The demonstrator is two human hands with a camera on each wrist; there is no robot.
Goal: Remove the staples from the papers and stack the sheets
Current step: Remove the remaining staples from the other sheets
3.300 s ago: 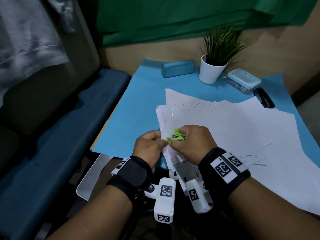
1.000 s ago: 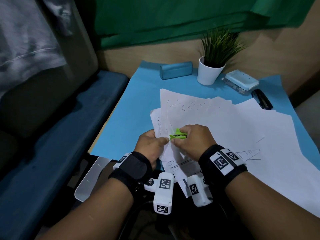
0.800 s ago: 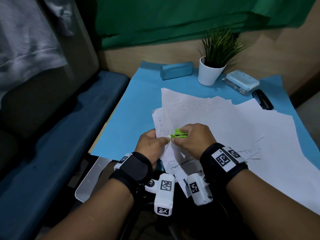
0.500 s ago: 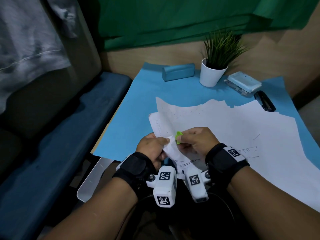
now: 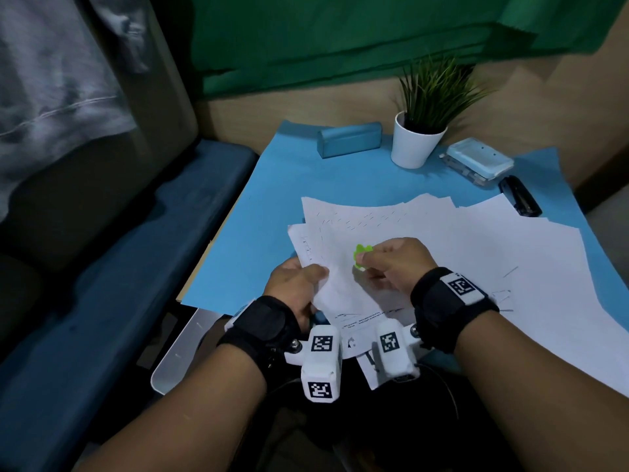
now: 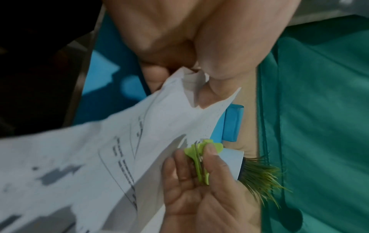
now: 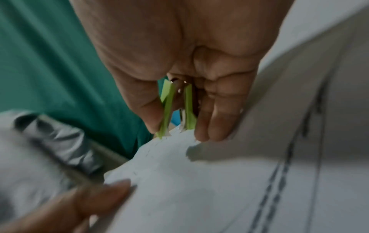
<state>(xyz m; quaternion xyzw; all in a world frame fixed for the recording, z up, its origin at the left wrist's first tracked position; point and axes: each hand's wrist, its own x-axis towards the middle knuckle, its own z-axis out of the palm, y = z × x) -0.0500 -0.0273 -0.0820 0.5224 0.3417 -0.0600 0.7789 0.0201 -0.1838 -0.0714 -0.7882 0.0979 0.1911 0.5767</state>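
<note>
My left hand [image 5: 299, 281] pinches the near-left corner of a printed sheet [image 5: 343, 287] and holds it up off the pile; the pinch [image 6: 191, 74] shows close up in the left wrist view. My right hand [image 5: 391, 264] grips a lime-green staple remover [image 5: 360, 256], [image 6: 199, 159], [image 7: 175, 108] between thumb and fingers, just right of that corner and apart from it. The remover's metal claws point down at the paper edge [image 7: 175, 141]. White sheets [image 5: 476, 260] lie fanned loosely over the blue mat [image 5: 258, 212].
At the back stand a blue case [image 5: 349, 139], a potted plant in a white pot [image 5: 417, 137], a pale blue box [image 5: 478, 161] and a black stapler [image 5: 519, 201]. A dark blue bench [image 5: 119, 267] runs along the left. The mat's near-left corner overhangs the desk edge.
My right hand with the remover has come off the sheet's corner and lifted a little to the right. My left hand has lifted the corner, and the sheets have fanned apart.
</note>
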